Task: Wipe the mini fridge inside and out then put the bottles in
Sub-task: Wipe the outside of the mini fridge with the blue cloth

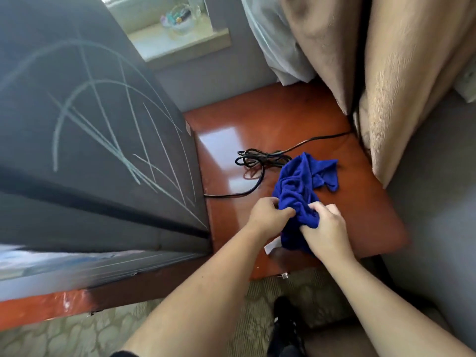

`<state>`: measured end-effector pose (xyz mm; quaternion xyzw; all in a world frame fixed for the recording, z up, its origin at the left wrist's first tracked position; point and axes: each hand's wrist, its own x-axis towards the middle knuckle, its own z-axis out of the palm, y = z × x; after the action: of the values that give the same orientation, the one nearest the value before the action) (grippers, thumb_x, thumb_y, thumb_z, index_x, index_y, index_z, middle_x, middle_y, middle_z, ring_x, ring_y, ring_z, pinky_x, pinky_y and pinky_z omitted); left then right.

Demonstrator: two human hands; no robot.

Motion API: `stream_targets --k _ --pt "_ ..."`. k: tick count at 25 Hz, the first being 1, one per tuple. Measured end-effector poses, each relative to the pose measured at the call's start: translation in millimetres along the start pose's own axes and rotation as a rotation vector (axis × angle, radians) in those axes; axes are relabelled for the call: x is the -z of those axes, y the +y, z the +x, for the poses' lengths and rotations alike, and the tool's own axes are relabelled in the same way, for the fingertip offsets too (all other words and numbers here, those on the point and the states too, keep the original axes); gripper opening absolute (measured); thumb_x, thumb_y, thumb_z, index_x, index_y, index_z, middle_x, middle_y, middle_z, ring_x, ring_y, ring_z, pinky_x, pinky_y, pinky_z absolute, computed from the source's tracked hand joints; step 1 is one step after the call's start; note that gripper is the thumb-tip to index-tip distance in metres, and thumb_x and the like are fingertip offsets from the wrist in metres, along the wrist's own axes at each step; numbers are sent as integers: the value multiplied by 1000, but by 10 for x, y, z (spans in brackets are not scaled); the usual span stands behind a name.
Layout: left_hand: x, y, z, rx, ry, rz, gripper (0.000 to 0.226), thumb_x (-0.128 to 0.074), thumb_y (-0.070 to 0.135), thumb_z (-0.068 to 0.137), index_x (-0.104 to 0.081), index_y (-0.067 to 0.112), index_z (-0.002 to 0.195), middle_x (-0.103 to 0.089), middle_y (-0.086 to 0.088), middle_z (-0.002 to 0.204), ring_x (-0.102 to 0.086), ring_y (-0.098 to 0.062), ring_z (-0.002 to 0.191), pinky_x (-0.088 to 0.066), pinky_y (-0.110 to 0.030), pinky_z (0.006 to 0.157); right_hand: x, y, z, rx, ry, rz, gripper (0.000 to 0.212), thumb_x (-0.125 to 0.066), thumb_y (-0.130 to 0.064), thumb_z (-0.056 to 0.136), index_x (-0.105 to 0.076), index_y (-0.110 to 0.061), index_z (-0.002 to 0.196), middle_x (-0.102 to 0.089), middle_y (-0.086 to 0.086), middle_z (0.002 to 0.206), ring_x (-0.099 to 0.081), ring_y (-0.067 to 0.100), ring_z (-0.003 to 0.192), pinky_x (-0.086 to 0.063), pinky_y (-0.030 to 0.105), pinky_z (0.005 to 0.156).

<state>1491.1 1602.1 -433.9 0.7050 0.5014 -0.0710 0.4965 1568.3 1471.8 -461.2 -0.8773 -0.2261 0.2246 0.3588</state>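
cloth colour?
Deep blue cloth, gripped by both hands; clearest in the head view.

— Where is the camera?
— On the person's head. It is one wide-angle view, facing forward and steeply down along both forearms onto the bench (257, 119).
— How close?
— Close. The left hand (268, 215) and right hand (327, 225) sit mid-frame by the bench's front edge. The mini fridge (90, 124) looms at the left, its lower front smeared, probably by motion. The floor (64, 336) fills the bottom.
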Motion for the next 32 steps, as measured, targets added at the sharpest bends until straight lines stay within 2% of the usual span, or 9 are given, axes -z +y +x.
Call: stream_targets --k 5,8,14,17,20,23,26,28,32 --pt "579 573 -612 -235 79 -142 18 -66 20 91 -70 12 106 -75 -3 96 -65 -11 75 -50 -16 66 405 -705 -193 201 145 150 40 -81 1 69 -67 -4 106 -50 18 131 -51 33 126 -38 31 105" --pt "952 963 -1074 -314 154 -238 15 -56 27 95 -59 21 108 -69 5 96 -65 -13 86 -53 -22 76 672 -1354 -304 311 236 221 33 -79 -6 76 -63 -8 105 -56 12 127 -54 27 121 -35 20 96" --pt "1980 1629 -2428 -681 385 -339 26 -55 34 96 -55 26 120 -70 4 110 -65 -19 104 -49 -34 87 1315 -2956 -1036 555 494 463 30 -77 -29 85 -56 -29 106 -62 -5 104 -62 14 94 -53 37 82" --pt "2645 1793 -3212 -988 491 -481 35 -59 32 90 -55 25 124 -70 10 104 -68 -9 98 -55 -34 90 1645 -3885 -1585 818 590 600 34 -78 -29 83 -53 -39 106 -64 -9 101 -64 9 91 -51 23 74" --pt "3491 1577 -3760 -1156 650 -485 36 -60 32 89 -56 28 124 -67 21 92 -65 7 84 -57 -21 76 1600 -4700 -2048 1022 544 610 40 -76 -20 81 -54 -36 111 -61 -2 110 -64 11 97 -54 25 77" --pt "4170 966 -3885 -1063 768 -325 35 -59 24 95 -53 26 129 -68 16 97 -67 -1 88 -54 -23 71 1174 -5039 -2304 1028 277 232 60 -73 -25 84 -47 -25 138 -48 4 141 -53 18 125 -49 33 101" --pt "4512 125 -3609 -571 683 128 45 -58 29 101 -47 14 142 -65 -8 128 -61 -31 120 -49 -38 97 633 -4824 -2371 854 -30 -368 71 -64 -42 93 -33 -36 156 -14 7 169 -18 28 154 -19 47 125" --pt "4526 -349 -3465 -348 612 355 65 -56 43 100 -35 13 154 -52 -16 149 -47 -36 138 -37 -46 116 440 -4621 -2387 781 31 -363 60 -59 -46 96 -39 -41 152 -22 10 167 -19 27 154 -16 47 125" --pt "4539 -513 -3412 -536 713 286 80 -56 56 96 -23 23 160 -22 -15 166 -15 -33 155 -14 -44 127 403 -4638 -2287 620 173 -215 56 -54 -50 96 -45 -37 149 -29 13 164 -26 31 152 -23 51 122"
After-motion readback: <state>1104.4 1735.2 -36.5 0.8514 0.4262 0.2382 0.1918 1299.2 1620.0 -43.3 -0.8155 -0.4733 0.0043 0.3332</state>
